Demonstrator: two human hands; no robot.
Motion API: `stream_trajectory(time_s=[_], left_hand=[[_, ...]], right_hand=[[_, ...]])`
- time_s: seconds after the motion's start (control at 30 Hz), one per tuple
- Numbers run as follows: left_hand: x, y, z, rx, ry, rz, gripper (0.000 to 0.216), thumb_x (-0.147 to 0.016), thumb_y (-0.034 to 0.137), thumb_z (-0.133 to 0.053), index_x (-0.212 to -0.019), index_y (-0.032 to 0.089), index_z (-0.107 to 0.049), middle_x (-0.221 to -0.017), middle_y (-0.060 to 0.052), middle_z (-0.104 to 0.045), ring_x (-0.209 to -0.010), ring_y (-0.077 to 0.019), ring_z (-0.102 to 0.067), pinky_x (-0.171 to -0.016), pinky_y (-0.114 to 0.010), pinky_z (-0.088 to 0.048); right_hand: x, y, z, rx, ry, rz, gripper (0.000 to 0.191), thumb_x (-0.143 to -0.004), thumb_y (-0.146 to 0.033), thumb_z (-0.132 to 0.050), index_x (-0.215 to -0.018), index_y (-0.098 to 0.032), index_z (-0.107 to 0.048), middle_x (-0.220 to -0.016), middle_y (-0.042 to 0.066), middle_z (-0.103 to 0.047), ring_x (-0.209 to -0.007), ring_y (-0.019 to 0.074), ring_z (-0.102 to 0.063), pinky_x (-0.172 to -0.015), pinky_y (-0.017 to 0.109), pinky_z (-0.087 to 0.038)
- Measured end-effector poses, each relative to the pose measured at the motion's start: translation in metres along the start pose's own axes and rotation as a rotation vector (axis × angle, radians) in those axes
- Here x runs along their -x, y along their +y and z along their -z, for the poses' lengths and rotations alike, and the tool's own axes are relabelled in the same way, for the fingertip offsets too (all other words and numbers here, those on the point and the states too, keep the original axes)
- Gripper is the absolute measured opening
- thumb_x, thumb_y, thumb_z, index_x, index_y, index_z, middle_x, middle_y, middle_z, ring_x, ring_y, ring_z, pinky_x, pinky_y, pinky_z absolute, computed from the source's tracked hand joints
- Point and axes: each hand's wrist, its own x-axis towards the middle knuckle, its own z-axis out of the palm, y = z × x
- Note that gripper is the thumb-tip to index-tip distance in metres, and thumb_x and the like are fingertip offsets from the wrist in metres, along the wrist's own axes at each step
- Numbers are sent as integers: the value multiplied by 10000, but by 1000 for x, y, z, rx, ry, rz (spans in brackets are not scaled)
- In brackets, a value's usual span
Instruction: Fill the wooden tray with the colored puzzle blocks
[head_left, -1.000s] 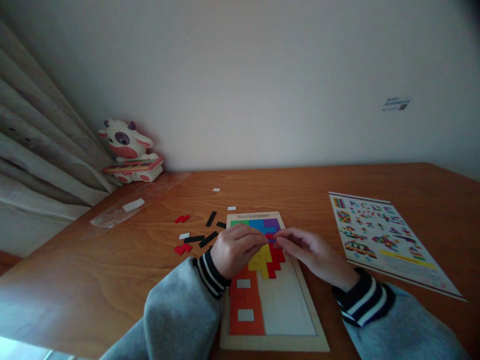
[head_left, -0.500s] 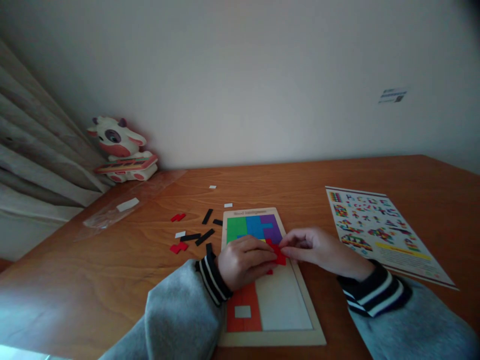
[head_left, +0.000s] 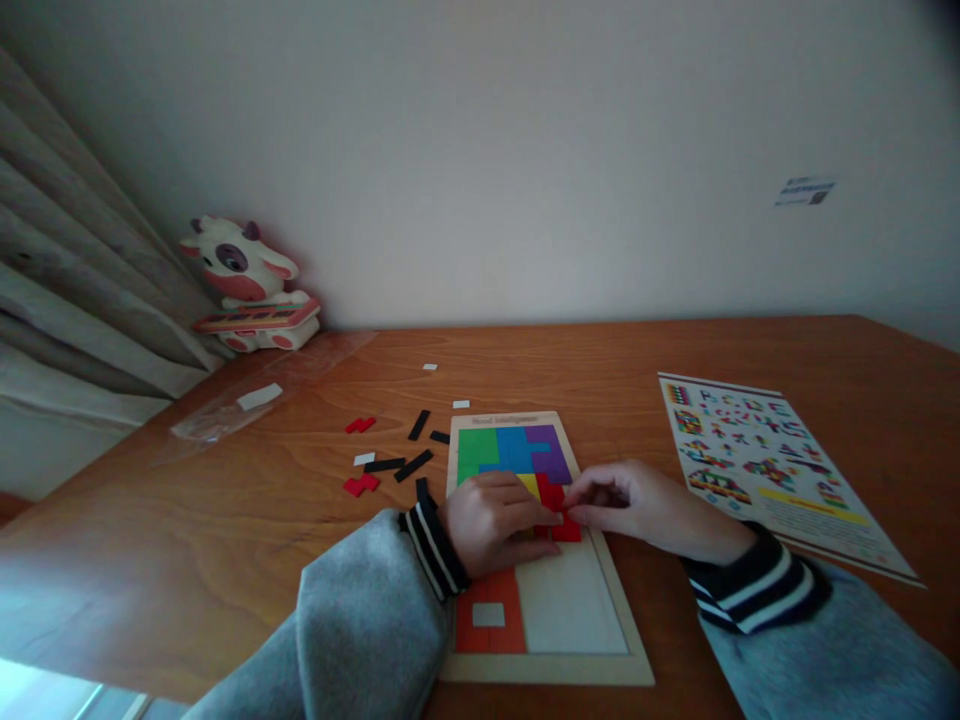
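Observation:
A wooden puzzle board (head_left: 547, 670) lies below me, its upper part filled with green, blue and purple pieces and an orange-red block at lower left. My right hand (head_left: 630, 505) comes in from the right, thumb and finger closed in a pinch on the edge of a red puzzle piece (head_left: 568, 532), which lies low over the board's right side. My left hand (head_left: 495, 515) rests over the middle of the board, fingers stretched out, their tips touching the red piece. Part of a yellow piece (head_left: 530, 484) shows beside it; the left hand hides what is underneath.
Left of the board lie several black strips (head_left: 413, 466), red pieces (head_left: 361, 485) and small white pieces (head_left: 364, 459). A printed pattern sheet (head_left: 787, 480) is on the right. Farther back are a clear plastic bag (head_left: 217, 420) and a cow toy (head_left: 251, 290) against the wall.
The red piece has come down flatter onto the board and slightly toward me. Both hands have stayed close to it. The view has shifted a little.

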Motion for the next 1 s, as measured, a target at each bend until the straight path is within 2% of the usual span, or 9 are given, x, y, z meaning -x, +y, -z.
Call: stream_trajectory(time_s=[0.27,0.37,0.47,0.63,0.8,1.0], left_hand=[[1,-2,-1,-7,-42,-60,219,-920,369,-599,-940,192,-727,-959,-40,-733,-869,-148,-648,-802,-283,-512],[1,-2,0,-31,-22,-75,215,-907,383,-612,-916,211,-740,-982,-37,-721,-882,-151,-626,-801,-282,-511],[2,-1,0,-51,0,-92,220,-898,397,-618,-902,218,-745,-938,-34,-707,-859,-148,-609,-776,-278,-506],[2,1,2,-110,-35,-107,263,-894,453,-599,-896,240,-754,-803,-35,-646,-757,-139,-567,-683,-270,-481],[0,4,3,-161,-12,-53,249,-909,419,-578,-849,259,-759,-790,-31,-619,-748,-137,-555,-655,-269,-466],[0,5,2,-161,15,-22,239,-913,368,-569,-833,236,-751,-817,-31,-655,-764,-151,-574,-661,-282,-474]], right_hand=[[-5,2,-5,122,69,85,227,-813,-414,-679,-816,-193,-731,-725,15,-629,-615,126,-532,-559,249,-402],[-5,4,-5,103,119,88,251,-790,-420,-708,-894,-191,-716,-740,11,-612,-629,126,-529,-569,249,-423],[-3,5,-2,74,102,67,336,-759,-459,-735,-954,-189,-691,-758,5,-592,-654,130,-537,-585,250,-448],[-1,4,1,70,84,47,359,-703,-490,-770,-880,-194,-672,-762,-5,-567,-632,120,-515,-550,242,-429],[-2,0,-1,76,100,30,363,-710,-526,-744,-821,-190,-662,-734,-4,-569,-622,124,-505,-548,251,-415],[-3,4,-2,81,117,20,315,-740,-476,-734,-824,-184,-652,-735,2,-574,-648,132,-514,-574,255,-427]])
